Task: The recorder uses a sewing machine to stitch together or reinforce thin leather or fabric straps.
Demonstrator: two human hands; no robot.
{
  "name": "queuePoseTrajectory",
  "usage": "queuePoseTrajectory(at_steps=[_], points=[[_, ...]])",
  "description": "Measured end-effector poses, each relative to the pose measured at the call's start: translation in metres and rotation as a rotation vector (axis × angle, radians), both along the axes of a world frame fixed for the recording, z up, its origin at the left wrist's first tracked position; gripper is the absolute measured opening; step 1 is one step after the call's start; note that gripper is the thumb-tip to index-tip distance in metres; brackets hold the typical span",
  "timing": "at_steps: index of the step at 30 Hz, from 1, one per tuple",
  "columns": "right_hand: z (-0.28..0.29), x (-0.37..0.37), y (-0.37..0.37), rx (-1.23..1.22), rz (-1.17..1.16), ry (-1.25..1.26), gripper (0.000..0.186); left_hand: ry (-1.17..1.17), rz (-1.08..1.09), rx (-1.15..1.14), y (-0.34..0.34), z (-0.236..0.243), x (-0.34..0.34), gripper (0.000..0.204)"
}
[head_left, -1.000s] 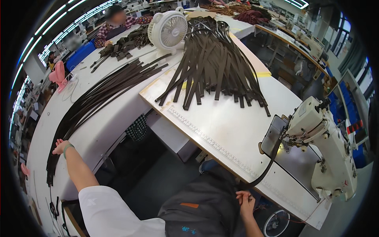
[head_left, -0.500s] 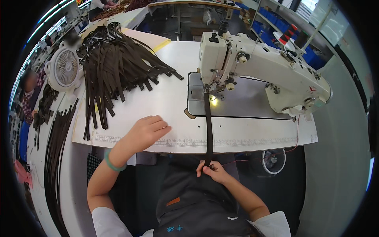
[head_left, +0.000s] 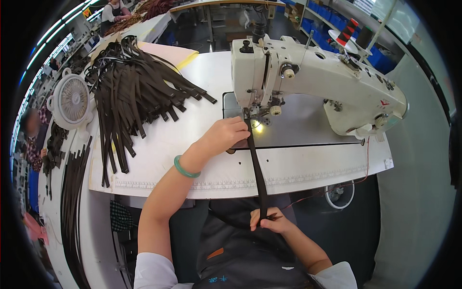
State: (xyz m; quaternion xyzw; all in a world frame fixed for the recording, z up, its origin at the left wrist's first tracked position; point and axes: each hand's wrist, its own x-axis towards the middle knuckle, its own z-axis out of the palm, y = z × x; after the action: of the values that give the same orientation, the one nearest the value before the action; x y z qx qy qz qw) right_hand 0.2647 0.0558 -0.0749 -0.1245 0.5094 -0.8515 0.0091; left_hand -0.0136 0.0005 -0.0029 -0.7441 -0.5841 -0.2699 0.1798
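A dark brown strap point(head_left: 257, 171) runs from under the presser foot of a white sewing machine point(head_left: 308, 72) down over the table's front edge. Close to the needle, my left hand point(head_left: 225, 137), with a green bangle on its wrist, has its fingers bent together at the strap's left edge. Below the table edge, above my dark apron point(head_left: 231, 255), my right hand point(head_left: 273, 221) is closed round the lower part of the strap. A small dark pointed piece sticks out between its fingers; I cannot make out what it is.
A pile of dark straps point(head_left: 139, 91) lies on the table's left, beside a small white fan point(head_left: 71, 98). More long straps point(head_left: 72, 207) hang over a side surface at far left. A white bin point(head_left: 340, 195) stands below, right. Other people work at the back left.
My left hand has moved from the open table to the right and forward, onto the strap by the needle. My right hand still holds the strap, slightly lower and further right.
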Motion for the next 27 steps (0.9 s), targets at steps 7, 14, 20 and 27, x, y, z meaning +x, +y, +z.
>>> queuePoseTrajectory(at_steps=[7,14,20,27], points=[[-0.012,-0.013,0.002,-0.165,-0.116,-0.152,0.022,0.024,0.015,-0.003,-0.002,0.002,0.004,0.022],[-0.002,-0.007,0.001,-0.008,-0.021,-0.021,0.015,0.011,0.010,-0.002,-0.003,0.000,0.000,0.018],[0.004,0.009,-0.004,0.040,0.078,0.068,0.015,0.022,0.013,-0.011,-0.005,0.004,0.006,0.018],[0.005,0.022,-0.007,-0.055,0.021,-0.108,0.027,0.009,0.020,-0.004,-0.003,0.000,0.008,0.018]])
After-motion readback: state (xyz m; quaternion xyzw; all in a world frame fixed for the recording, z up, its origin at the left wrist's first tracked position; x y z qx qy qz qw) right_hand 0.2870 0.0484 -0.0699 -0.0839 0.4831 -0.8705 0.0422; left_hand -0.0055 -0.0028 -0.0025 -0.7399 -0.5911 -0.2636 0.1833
